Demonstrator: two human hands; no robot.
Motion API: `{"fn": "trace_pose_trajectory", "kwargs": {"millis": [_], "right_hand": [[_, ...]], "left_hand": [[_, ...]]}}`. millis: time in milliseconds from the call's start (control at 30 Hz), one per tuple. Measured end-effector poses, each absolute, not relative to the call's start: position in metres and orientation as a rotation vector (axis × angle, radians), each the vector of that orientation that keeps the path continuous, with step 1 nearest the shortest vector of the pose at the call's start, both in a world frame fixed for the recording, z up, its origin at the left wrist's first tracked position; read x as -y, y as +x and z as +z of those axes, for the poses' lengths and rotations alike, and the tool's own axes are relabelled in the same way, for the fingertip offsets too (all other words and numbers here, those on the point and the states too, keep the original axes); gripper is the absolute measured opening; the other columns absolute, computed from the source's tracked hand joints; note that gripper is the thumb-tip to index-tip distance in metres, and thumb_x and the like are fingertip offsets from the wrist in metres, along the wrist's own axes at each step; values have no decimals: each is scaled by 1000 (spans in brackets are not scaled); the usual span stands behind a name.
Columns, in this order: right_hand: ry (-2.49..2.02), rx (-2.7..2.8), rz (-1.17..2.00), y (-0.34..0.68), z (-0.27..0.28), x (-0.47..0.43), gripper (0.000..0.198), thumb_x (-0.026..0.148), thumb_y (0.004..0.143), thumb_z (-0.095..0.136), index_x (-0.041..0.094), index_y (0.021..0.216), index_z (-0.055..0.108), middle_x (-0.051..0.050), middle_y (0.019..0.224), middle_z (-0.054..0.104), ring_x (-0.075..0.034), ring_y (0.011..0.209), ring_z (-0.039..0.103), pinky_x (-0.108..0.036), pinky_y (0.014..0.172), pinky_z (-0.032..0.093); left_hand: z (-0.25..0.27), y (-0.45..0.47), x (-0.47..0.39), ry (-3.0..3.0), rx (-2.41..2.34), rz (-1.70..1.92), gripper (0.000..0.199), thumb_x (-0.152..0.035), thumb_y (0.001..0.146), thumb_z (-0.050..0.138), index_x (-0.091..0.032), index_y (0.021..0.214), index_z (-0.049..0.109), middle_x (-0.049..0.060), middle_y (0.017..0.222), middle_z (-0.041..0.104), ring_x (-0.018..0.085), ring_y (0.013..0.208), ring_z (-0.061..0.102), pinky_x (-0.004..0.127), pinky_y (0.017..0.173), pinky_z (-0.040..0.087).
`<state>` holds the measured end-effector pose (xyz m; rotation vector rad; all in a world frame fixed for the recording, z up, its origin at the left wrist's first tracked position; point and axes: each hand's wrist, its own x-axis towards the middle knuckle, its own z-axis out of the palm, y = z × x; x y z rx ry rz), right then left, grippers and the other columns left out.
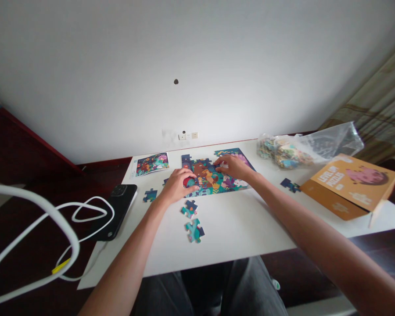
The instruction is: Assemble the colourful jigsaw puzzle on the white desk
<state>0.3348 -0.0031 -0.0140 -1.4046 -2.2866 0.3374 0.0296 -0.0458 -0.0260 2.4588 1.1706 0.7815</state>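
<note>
toward the far edge of the white table point(237, 224), my left hand point(177, 186) rests flat on the near left corner of the half-built puzzle point(213, 173), fingers spread and holding nothing, likely to steady it. my right hand point(232, 166) presses on its far right part; i cannot tell whether a piece sits under its grip. two loose pieces point(191, 219) lie just nearer me. a phone point(118, 210) sits at the left edge, the orange box point(352, 184) and bagged pieces point(289, 151) at the right. behind is a plain white wall.

"LEVEL UP PUZZLES" on orange box point(349, 186)
</note>
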Motion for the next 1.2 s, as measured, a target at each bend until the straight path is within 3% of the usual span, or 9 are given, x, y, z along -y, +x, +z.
{"fn": "trace_pose_trajectory", "kwargs": {"millis": [200,333,533,1200], "right_hand": [[-1483,2220,352,336,-12,4,39,34,92,69,20,129,69,-8,108,77,-22,91,71,-30,80,51],[-1427,2243,353,338,-6,7,33,34,94,66,23,125,72,-8,113,77,-22,93,71,-31,81,52],[-1111,2371,380,338,-8,4,25,30,94,62,23,110,80,-6,111,78,-25,107,70,-34,97,51],[-1267,2399,291,333,-14,3,24,17,92,60,21,108,77,-9,109,76,-24,103,69,-32,95,50]], "left_hand": [[-27,29,45,2462,-1166,783,35,-45,84,79,-26,113,73,6,128,67,29,123,58,46,111,44],[-28,29,45,2457,-1166,786,35,-45,84,79,-26,113,73,6,128,67,28,123,58,45,110,44],[-27,29,46,2455,-1170,788,35,-46,84,79,-26,113,73,6,128,67,29,124,57,46,111,44],[-25,30,47,2453,-1158,800,35,-44,84,79,-25,113,73,7,127,67,28,122,58,46,109,45]]}}
